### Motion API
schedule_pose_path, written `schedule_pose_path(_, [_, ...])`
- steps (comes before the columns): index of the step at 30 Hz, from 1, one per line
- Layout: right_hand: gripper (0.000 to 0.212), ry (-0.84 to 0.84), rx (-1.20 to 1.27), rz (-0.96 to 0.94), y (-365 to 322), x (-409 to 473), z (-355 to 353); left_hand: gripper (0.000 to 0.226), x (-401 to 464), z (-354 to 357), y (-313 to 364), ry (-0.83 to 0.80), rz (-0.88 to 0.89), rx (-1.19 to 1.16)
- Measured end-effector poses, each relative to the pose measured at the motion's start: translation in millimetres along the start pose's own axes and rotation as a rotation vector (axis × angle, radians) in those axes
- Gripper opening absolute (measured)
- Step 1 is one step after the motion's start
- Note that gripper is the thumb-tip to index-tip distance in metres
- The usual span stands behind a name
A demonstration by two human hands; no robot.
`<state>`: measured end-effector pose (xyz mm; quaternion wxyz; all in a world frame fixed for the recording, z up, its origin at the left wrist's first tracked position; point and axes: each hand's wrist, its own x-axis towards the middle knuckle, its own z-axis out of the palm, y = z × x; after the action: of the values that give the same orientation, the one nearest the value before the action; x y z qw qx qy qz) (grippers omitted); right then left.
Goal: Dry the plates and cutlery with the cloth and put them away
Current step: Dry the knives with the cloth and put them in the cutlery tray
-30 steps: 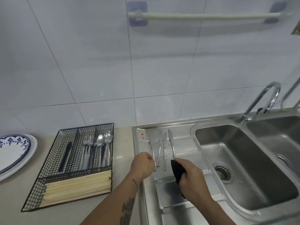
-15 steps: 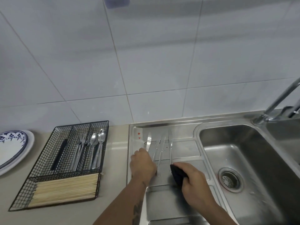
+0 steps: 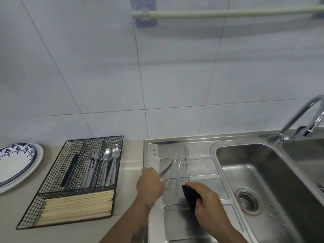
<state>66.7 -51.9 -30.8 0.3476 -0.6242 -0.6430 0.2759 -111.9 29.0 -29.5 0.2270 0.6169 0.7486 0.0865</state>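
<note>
- Knives (image 3: 177, 165): four plain steel table knives lie on the ribbed draining board (image 3: 201, 172) of the sink, blades pointing towards 12 o'clock, handles towards 6 o'clock; they look shiny, slim and all of one pattern.
- The leftmost knife (image 3: 165, 166) is tilted, its blade swung towards 1 o'clock, and its handle end disappears under the left hand (image 3: 149, 183).
- The left hand is curled round that handle; the fingers themselves are hidden behind the back of the hand.
- The two middle knives lie close together, crossing slightly near the blades; the rightmost one lies straight, its handle end reaching the cloth (image 3: 190, 195).
- The cloth is dark, bunched into a small wad, and sits at 5 o'clock of the knives.
- The right hand (image 3: 208, 202) grips the cloth, fingers wrapped round it, resting on the draining board.
- A black wire cutlery basket (image 3: 52, 172) stands on the table (image 3: 129, 172) at 9 o'clock of the knives; it holds forks (image 3: 93, 165), two spoons (image 3: 111, 155), a dark-handled item and a front compartment of pale chopsticks (image 3: 77, 206).
- Stacked plates (image 3: 19, 163), the top one white with a blue patterned rim, sit at the far 9 o'clock edge.
- The sink bowl (image 3: 263, 172) and tap (image 3: 301, 118) lie at 3 o'clock.
</note>
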Motion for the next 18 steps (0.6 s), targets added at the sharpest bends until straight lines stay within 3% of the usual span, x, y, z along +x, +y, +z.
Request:
schedule_pose_path(7, [0.063,0.079,-0.087,-0.066,-53,-10,11,0.019,-39,-38,-34,0.095,0.222,0.029])
schedule_pose_path(13, [0.049,0.091,-0.448,-0.398,-98,-12,60,0.017,-76,-78,-52,0.171,0.408,-0.031])
schedule_pose_path(18, [0.054,0.162,-0.56,-0.284,-108,-15,68,0.019,-90,-108,-80,0.233,0.455,-0.057])
